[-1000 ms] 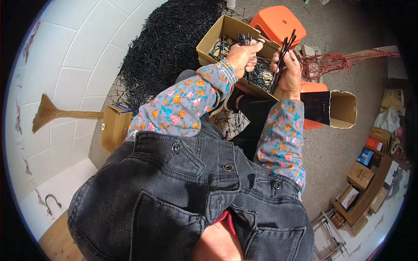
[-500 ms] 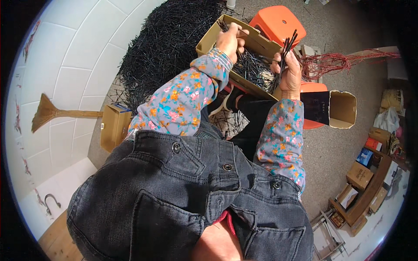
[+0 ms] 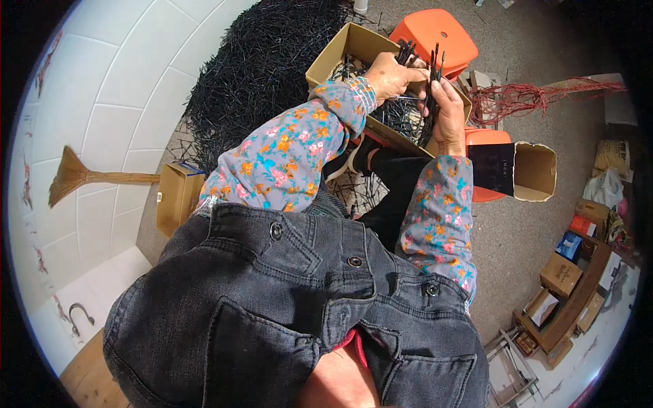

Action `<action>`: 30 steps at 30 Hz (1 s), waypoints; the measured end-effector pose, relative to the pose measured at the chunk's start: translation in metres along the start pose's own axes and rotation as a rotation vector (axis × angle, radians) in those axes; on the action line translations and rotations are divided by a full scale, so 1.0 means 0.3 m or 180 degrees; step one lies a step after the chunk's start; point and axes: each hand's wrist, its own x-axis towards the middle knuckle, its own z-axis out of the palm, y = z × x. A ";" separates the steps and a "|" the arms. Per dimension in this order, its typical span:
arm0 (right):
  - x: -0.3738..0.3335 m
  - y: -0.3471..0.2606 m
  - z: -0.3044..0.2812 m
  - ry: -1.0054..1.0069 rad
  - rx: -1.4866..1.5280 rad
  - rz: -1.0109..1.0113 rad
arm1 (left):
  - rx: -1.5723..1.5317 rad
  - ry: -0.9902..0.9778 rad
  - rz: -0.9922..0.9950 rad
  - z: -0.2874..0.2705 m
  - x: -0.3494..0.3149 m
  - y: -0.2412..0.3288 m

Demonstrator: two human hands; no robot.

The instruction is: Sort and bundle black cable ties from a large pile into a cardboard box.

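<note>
Black slender stick bundles [image 3: 432, 76], gathered, being gripped in left hand [image 3: 389, 75], right hand [image 3: 447, 112]; loose dark sticks [image 3: 406, 122] remaining in tan cardboard box [image 3: 367, 45].

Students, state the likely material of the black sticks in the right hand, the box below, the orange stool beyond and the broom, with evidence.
Black sticks: perhaps plastic, though unclear; thin, dark, faintly glossy.
Box: apparently cardboard; matte tan, thin flat walls.
Orange stool: probably moulded plastic; smooth, uniformly coloured, holed seat.
Broom: likely dried plant fibre; straw-coloured, flared head.
</note>
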 end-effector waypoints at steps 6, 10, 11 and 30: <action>-0.001 -0.001 0.018 0.0125 -0.0150 -0.0020 | -0.0381 0.0358 -0.0086 -0.077 0.042 -0.030; 0.003 0.010 0.016 0.0225 -0.0520 -0.0013 | -0.0859 0.0781 -0.0022 -0.178 0.081 -0.041; 0.003 0.013 0.010 0.0233 -0.0597 -0.0043 | -0.0984 0.0905 0.0002 -0.191 0.082 -0.036; 0.002 0.024 0.029 0.0154 -0.1309 -0.0141 | 0.0164 -0.0503 -0.1948 -0.262 0.019 -0.146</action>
